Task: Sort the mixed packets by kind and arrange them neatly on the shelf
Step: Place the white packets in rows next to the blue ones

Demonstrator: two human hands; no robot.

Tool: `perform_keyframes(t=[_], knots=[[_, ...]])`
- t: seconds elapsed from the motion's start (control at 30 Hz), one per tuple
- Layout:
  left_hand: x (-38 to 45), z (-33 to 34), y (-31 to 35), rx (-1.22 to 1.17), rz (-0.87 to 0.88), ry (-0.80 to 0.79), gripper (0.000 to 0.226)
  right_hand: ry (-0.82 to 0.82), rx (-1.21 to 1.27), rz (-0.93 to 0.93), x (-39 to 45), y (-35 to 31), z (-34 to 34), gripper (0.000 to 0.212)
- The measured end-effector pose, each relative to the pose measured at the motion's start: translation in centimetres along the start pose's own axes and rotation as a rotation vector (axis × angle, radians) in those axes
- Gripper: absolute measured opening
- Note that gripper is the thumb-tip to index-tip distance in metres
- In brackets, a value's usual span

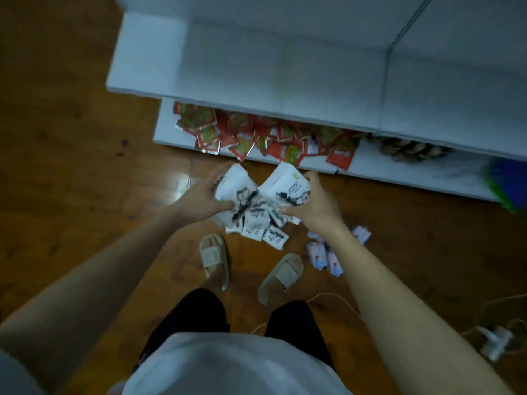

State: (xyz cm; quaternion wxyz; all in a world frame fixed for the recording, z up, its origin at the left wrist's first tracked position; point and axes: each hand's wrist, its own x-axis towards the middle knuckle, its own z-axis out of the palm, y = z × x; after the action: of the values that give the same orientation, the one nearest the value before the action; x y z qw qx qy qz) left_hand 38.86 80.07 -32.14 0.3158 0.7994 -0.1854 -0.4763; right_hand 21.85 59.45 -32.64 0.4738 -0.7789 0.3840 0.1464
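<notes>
Left hand (199,195) and right hand (313,201) each grip white packets (251,201) at frame centre; upper shelf (256,67) hides the red packets' (265,135) far edge.

dim, bluish, blurred wide-angle edges

Packets (265,138) on bottom shelf (413,169), slippers (251,266) before it
</notes>
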Motion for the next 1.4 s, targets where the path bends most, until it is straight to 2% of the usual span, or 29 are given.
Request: perform_keyframes(t=[0.13, 0.23, 0.37, 0.47, 0.63, 0.77, 0.9, 1.1, 1.4], knots=[[-3.0, -4.9, 7.1, 0.126, 0.139, -0.071, 0.097, 0.092, 0.001, -0.112, -3.5, -6.5, -4.8, 0.085], [-4.5, -8.1, 11.4, 0.217, 0.246, -0.068, 0.092, 0.236, -0.058, -0.229, -5.3, -10.8, -7.5, 0.072], [-6.3, -12.5, 16.5, 0.344, 0.353, -0.017, 0.094, 0.407, -0.092, -0.302, -7.6, -15.0, -10.4, 0.065], [-6.6, -15.4, 20.3, 0.447, 0.443, -0.012, 0.091, 0.482, -0.077, -0.337, -8.4, -17.3, -12.5, 0.064], [-7.5, -18.7, 27.3, 0.555, 0.541, 0.09, 0.085, 0.624, -0.026, -0.399, -8.8, -20.4, -16.3, 0.063], [-8.3, -19.6, 32.0, 0.589, 0.608, 0.183, 0.085, 0.68, -0.013, -0.452, -8.7, -22.2, -19.9, 0.056], [-8.6, -19.0, 35.3, 0.611, 0.592, 0.234, 0.095, 0.717, -0.047, -0.492, -8.5, -22.7, -23.6, 0.055], [-7.3, -16.5, 38.9, 0.659, 0.568, 0.381, 0.083, 0.756, -0.06, -0.539, -7.6, -22.0, -27.9, 0.052], [-0.1, -16.6, 45.9, 0.782, 0.631, 0.419, 0.085, 0.876, -0.059, -0.515, -3.5, -22.1, -33.5, 0.051]])
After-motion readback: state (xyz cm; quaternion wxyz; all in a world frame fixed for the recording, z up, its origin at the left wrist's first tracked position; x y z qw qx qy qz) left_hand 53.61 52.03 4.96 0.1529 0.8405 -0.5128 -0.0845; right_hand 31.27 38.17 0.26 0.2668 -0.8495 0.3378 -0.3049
